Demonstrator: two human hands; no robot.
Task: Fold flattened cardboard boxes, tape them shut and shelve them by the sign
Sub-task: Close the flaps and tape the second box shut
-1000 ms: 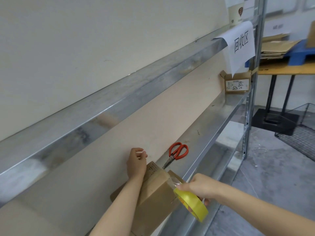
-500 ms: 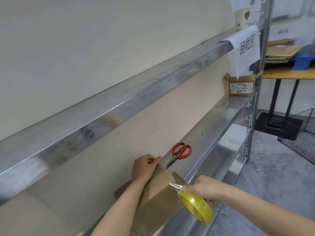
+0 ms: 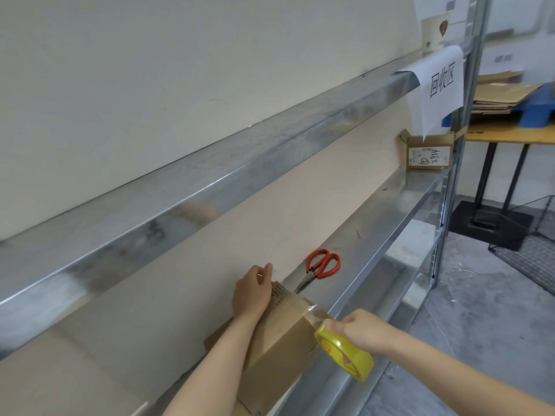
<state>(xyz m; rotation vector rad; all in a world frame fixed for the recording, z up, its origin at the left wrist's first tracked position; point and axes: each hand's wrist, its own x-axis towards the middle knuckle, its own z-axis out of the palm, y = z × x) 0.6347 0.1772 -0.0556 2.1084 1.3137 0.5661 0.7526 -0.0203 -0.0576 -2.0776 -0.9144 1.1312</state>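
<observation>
1. Galvanised steel makes up the shelving: an upper shelf (image 3: pixel 210 181) runs from lower left to upper right, and the lower shelf (image 3: pixel 390 223) beneath it carries the work. A cream wall (image 3: pixel 180 55) stands behind, and a grey concrete floor (image 3: pixel 480 310) lies to the right.
2. On the lower shelf near the bottom edge lies the cardboard box (image 3: pixel 279 349), its long side against the backing. The left hand (image 3: pixel 253 291) rests on its far end, thumb raised. Its fingers curl out of sight, so I cannot tell whether they grip.
3. The right hand (image 3: pixel 360 331) grips a yellow tape roll (image 3: pixel 345 352) just beside the box's near corner. A clear strip runs from the roll onto the box top.
4. Red-handled scissors (image 3: pixel 322 265) lie just beyond the box, blades pointing towards it.
5. At the shelf's far end sits a small box (image 3: pixel 429 153), flaps open. It has a white label with handwriting that looks like "2954" and a circled "3".
6. Above it a paper sign (image 3: pixel 441 85) hangs from the upper shelf, reading "回收区". A paper cup (image 3: pixel 434 34) stands behind it, its printing too small to read.
7. Further right, a wooden table (image 3: pixel 510 133) holds flattened cardboard (image 3: pixel 498 94) and a blue pallet (image 3: pixel 540 106). A black wire basket (image 3: pixel 537 256) sits on the floor.
8. Count: two hands, two boxes on the shelf, and one roll, one pair of scissors, one sign and one cup.
</observation>
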